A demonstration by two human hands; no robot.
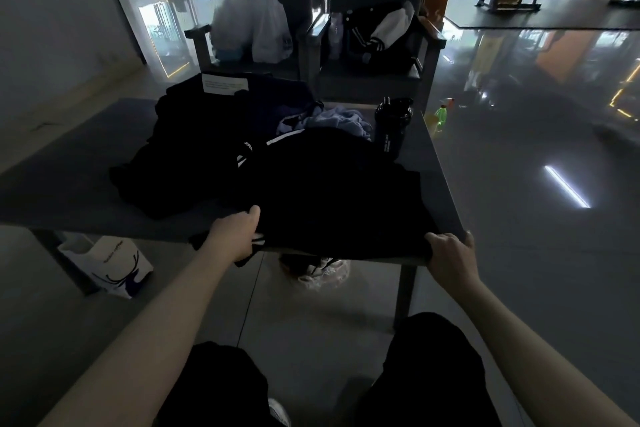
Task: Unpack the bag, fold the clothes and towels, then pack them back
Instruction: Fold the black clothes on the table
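Here, midway | our left hand [239,236] and right hand [450,253] each gripped the near edge of the black garment [332,194] spread on the table [69,184] | we judged unpacking done; the heap [194,135] awaited folding, repacking.

I log the front garment [339,198] as plain black, with a thin white stripe at its far edge. Clothes pile [187,149] beside it: black too, white logo marks, white label [223,84] on top. Crumpled cloth [337,120] behind: pale lilac-blue. Shaker bottle [393,125]: black, small white lettering. Table [69,177]: dark grey. Plastic bags [249,24] on the far chair: white. Jacket [374,35] on the other chair: black, white striped trim. Floor bottle [440,114]: bright green. Paper bag [110,267] under the table: white, dark blue swirls.
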